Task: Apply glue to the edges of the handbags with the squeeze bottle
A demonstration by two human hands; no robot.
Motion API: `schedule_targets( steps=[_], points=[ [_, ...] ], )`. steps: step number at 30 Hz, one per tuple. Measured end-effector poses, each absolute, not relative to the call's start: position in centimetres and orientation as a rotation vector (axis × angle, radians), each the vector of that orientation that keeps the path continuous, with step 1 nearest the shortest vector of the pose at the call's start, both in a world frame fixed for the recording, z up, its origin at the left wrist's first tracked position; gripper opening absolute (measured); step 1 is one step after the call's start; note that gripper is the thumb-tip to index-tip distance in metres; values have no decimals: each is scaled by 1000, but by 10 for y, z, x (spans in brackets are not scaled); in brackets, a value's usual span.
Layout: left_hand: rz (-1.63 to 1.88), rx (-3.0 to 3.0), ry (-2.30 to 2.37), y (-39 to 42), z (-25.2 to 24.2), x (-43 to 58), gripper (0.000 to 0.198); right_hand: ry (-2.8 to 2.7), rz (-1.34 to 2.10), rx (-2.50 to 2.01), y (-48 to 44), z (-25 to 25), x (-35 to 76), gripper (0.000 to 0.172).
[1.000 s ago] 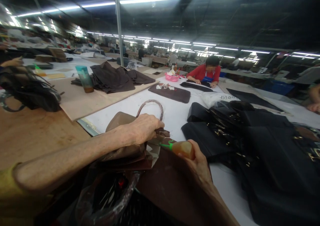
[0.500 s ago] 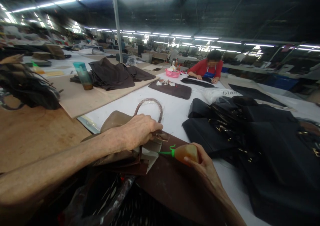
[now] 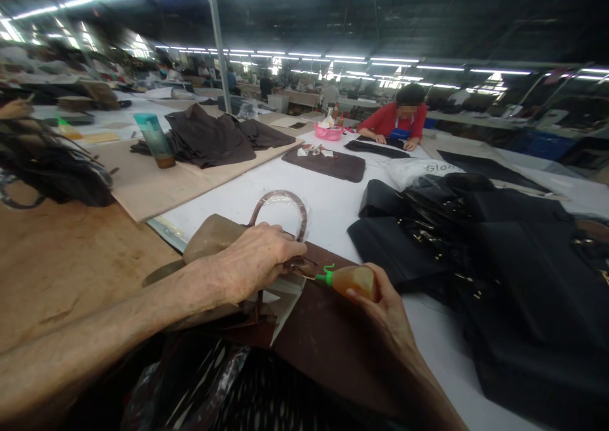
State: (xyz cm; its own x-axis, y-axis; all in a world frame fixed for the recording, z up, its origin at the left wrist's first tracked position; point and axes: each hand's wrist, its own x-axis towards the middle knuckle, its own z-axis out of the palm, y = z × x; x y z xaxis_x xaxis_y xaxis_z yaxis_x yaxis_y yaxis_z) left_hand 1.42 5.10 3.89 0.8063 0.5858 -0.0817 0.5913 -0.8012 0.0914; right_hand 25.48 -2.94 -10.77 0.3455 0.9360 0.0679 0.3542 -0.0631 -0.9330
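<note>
My right hand (image 3: 380,294) is wrapped round a squeeze bottle (image 3: 351,281) of amber liquid with a green nozzle. The nozzle points left, and its tip reaches the edge of a brown handbag (image 3: 214,237) under my left hand. With bent fingers my left hand (image 3: 264,256) grips the bag's edge near a small brown flap. A round handle in clear plastic wrap (image 3: 280,194) rises behind that hand. Pale lining (image 3: 288,298) shows below the fingers. Under the bottle lies a dark brown panel (image 3: 323,342); where it joins the bag I cannot tell.
Black bags with gold fittings (image 3: 476,247) are piled at the right. Brown fabric pieces (image 3: 209,136) and a teal-topped bottle (image 3: 155,140) stand on the board at left. Across the white table (image 3: 228,196) a person in red (image 3: 397,120) leans over black pieces.
The bottle has shifted slightly up and left, so its nozzle tip now meets the bag's edge close to my left fingers. My left hand still grips the bag, a little farther left.
</note>
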Motion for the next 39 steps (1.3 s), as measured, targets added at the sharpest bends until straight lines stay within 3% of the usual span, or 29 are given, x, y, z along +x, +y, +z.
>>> schedule_targets(
  steps=[11, 18, 26, 39],
  points=[
    [78, 2860, 848, 32, 19, -1, 26, -1144, 965, -1571, -41, -104, 262, 44],
    [85, 2878, 859, 28, 14, -1, 27, -1181, 968, -1619, -47, -98, 256, 48],
    [88, 2858, 852, 24, 8, -3, 26, -1185, 1041, -1596, -54, -74, 250, 35],
    [42, 2840, 865, 23, 10, -3, 31, -1182, 937, -1689, -62, -96, 249, 43]
  ],
)
